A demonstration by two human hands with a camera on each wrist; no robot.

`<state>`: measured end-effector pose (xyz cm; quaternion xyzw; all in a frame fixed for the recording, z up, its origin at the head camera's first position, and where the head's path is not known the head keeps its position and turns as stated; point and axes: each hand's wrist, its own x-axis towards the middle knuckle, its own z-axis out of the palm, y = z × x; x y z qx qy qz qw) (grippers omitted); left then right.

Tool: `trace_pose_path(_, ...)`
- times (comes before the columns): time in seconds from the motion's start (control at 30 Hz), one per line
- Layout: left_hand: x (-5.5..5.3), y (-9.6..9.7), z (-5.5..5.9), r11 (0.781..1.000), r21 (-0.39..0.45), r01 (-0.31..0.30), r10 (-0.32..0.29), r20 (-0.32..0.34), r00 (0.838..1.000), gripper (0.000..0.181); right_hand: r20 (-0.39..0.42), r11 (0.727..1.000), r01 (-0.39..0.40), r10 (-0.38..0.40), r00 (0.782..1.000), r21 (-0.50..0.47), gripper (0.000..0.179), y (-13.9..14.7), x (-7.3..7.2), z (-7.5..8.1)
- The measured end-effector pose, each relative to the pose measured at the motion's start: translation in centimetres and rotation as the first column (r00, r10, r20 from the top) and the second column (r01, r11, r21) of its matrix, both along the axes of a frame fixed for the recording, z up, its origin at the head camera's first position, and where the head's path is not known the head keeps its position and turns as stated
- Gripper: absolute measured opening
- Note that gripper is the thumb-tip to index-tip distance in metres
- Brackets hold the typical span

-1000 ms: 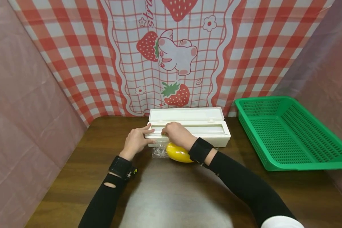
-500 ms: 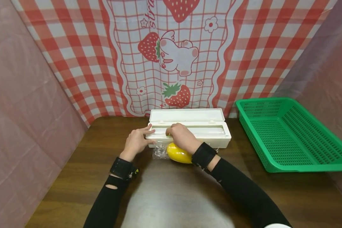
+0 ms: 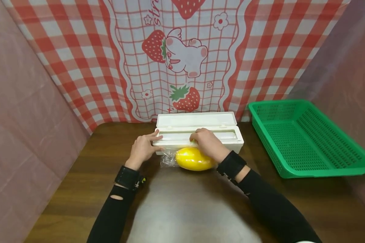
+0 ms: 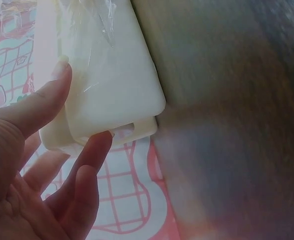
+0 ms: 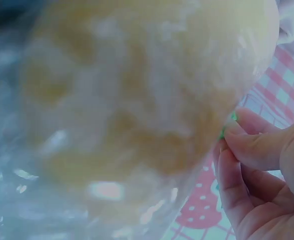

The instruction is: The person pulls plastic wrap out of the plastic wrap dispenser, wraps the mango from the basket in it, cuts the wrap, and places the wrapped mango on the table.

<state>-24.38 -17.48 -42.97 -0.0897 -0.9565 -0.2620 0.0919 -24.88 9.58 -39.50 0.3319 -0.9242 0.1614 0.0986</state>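
A white cling film dispenser [image 3: 231, 147] stands at the back of the table with its lid [image 3: 197, 118] tipped back. My left hand [image 3: 142, 147] grips its left end, thumb at the front and fingers over the top and end face. My right hand [image 3: 208, 143] pinches a small green slide cutter [image 5: 229, 126] at the dispenser's front top edge, near its middle. Clear cling film [image 3: 168, 158] hangs down the front. Against it, just before the box, lies a glossy yellow mango-shaped fruit [image 3: 193, 159], its right end partly behind my right wrist; film covers it in the right wrist view.
A green plastic basket [image 3: 319, 173] stands on the right side of the wooden table [image 3: 182, 209]. Behind the dispenser hangs a red-checked strawberry cloth [image 3: 103, 84]. Pink cloth [image 3: 27, 135] walls the left side, with more on the right.
My right hand has slid to the right along the dispenser's front edge with the slide cutter, baring more of the yellow fruit. The left hand has stayed on the left end.
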Motion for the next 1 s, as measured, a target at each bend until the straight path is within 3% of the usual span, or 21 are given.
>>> trace_pose_path(0.5,-0.3,0.0,0.0,1.000,-0.026,-0.010,0.009,-0.019,1.000,0.056,-0.125,0.999,-0.043,0.043,0.991,0.000,0.016,4.4,-0.2,-0.7)
trace_pose_path(1.0,-0.4,-0.3,0.1,1.000,-0.027,0.003,-0.003,0.015,1.000,0.058,-0.197,0.999,0.045,-0.042,0.979,0.010,0.028,10.9,0.4,-1.1)
